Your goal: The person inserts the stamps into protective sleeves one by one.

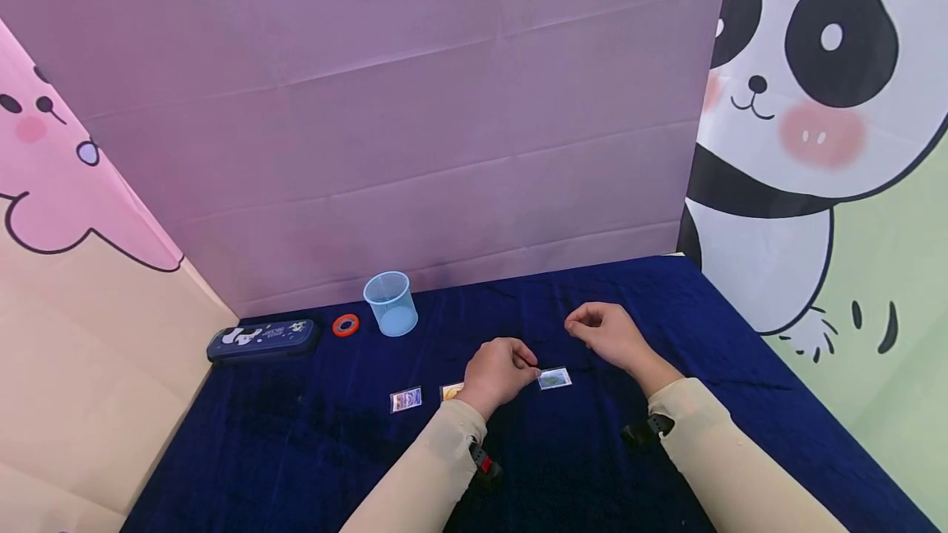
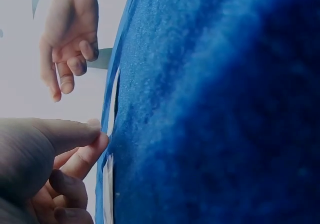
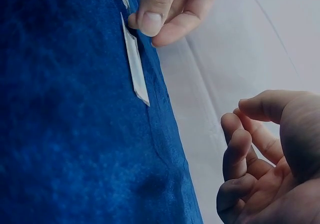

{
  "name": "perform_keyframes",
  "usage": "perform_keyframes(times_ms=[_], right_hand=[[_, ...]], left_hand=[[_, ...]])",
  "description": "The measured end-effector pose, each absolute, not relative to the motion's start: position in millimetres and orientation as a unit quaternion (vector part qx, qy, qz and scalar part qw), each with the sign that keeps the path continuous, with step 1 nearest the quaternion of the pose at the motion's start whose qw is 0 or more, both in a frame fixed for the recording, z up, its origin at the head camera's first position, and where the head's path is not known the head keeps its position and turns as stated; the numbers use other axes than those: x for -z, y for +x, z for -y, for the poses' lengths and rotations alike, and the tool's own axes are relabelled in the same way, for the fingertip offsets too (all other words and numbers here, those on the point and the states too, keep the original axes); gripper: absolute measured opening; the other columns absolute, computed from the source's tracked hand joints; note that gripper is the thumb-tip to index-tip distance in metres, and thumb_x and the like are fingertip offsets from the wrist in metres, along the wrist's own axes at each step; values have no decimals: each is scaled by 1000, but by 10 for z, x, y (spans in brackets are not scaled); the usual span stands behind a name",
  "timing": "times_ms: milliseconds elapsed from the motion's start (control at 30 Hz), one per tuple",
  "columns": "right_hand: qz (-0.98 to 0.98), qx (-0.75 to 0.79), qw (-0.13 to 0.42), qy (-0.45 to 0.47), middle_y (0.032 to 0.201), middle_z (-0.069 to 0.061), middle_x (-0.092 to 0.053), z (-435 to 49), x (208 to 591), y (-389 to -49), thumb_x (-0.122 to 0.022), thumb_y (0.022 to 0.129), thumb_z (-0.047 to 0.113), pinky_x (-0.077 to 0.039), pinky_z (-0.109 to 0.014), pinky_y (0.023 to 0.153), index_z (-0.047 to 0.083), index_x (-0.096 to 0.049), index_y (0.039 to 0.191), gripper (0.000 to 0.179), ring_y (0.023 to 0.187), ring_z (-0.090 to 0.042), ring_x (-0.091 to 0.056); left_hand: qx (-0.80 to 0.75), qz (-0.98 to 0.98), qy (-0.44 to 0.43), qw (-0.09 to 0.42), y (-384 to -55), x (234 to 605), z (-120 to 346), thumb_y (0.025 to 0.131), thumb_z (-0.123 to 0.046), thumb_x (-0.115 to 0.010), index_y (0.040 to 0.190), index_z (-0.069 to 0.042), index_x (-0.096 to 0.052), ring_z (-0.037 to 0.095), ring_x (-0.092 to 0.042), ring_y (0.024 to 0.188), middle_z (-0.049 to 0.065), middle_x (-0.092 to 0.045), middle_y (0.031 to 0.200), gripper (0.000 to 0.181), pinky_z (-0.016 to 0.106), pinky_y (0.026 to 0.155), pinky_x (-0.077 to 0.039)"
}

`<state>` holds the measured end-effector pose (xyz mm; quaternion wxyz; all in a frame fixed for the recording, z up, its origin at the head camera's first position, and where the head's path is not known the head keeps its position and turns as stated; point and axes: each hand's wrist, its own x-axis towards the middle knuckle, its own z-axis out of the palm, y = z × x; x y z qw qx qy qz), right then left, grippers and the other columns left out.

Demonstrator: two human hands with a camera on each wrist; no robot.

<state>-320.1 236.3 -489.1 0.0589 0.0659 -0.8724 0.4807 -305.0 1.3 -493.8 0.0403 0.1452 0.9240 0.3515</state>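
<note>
Three small picture cards lie in a row on the dark blue cloth. The left card has a purplish picture, and the middle yellow card is partly hidden behind my left wrist. At the left edge of the right card, which has a green and blue picture, my left hand has its thumb and index finger pinched together. In the right wrist view, that card shows nearly edge-on beside the fingertips. My right hand hovers up and right of it, fingers loosely bent and holding nothing.
A light blue plastic cup stands near the back wall. Left of it are a red-orange tape roll and a dark blue pencil case. Printed cloth walls border the table at the back and both sides.
</note>
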Motion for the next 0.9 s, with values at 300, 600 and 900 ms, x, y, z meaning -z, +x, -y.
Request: perform_keyframes(times_ms=[300, 600, 900], right_hand=[[874, -478, 57, 66, 99, -6, -73, -2354, 4874, -3197, -70, 103, 21, -54, -36, 74, 3, -75, 110, 20, 84, -23, -65], [877, -473, 55, 69, 101, -6, -73, -2377, 4838, -3186, -68, 104, 22, -55, -36, 74, 5, -75, 112, 20, 84, -23, -64], [892, -442, 59, 76, 101, -3, -71, -2455, 4830, -3092, -70, 103, 25, -53, -39, 78, 8, -75, 112, 19, 86, -22, -63]], left_hand=[[-368, -916, 159, 26, -3058, 4904, 130, 92, -28, -83, 89, -28, -76, 6, -60, 64, -17, -66, 75, 8, 30, 63, -50], [-369, -915, 164, -16, -3047, 4896, 423, 96, -31, -79, 92, -30, -75, 7, -59, 72, -17, -67, 83, 5, 31, 65, -50], [-361, -919, 155, -41, -3016, 4853, 841, 97, -32, -77, 95, -30, -75, 11, -60, 76, -12, -70, 96, 4, 34, 68, -51]])
